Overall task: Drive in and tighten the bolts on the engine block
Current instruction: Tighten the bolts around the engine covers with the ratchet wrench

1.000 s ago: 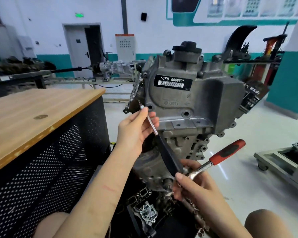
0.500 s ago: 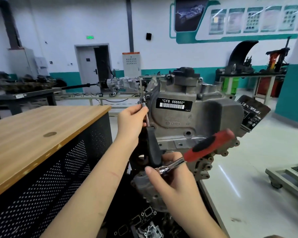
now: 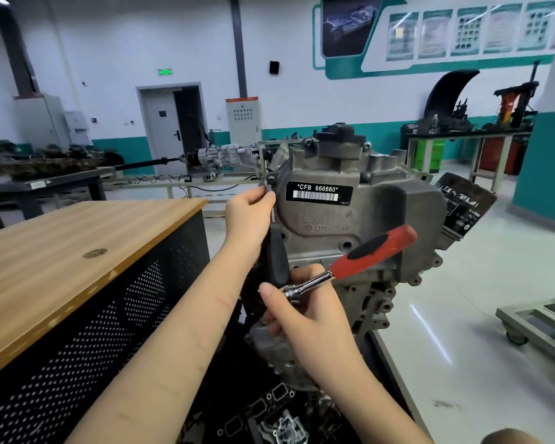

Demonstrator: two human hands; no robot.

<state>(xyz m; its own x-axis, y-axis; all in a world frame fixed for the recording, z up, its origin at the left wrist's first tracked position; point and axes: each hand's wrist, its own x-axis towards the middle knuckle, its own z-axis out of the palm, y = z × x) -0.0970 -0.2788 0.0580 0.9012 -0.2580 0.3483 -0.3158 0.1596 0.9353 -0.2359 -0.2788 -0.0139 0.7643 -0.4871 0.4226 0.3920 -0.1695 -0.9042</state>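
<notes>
A grey engine block (image 3: 375,216) with a black "CFB 666660" label stands upright in the middle. My left hand (image 3: 249,216) pinches the thin metal shaft of a black-handled driver (image 3: 277,251), whose tip sits at a bolt (image 3: 269,187) on the block's upper left edge. My right hand (image 3: 308,312) grips the lower end of that black handle together with a ratchet wrench (image 3: 366,254). The wrench's red and black grip sticks out up and to the right across the block.
A wooden-topped cabinet (image 3: 77,251) with perforated black sides stands close at the left. Loose gaskets and metal parts (image 3: 269,415) lie below the block. A wheeled cart (image 3: 532,325) stands on the floor at the right. Work benches line the far wall.
The view tilted upward. Both hands rose along the block: the driver swung from slanted to nearly upright, and its tip moved up to the bolt by the label.
</notes>
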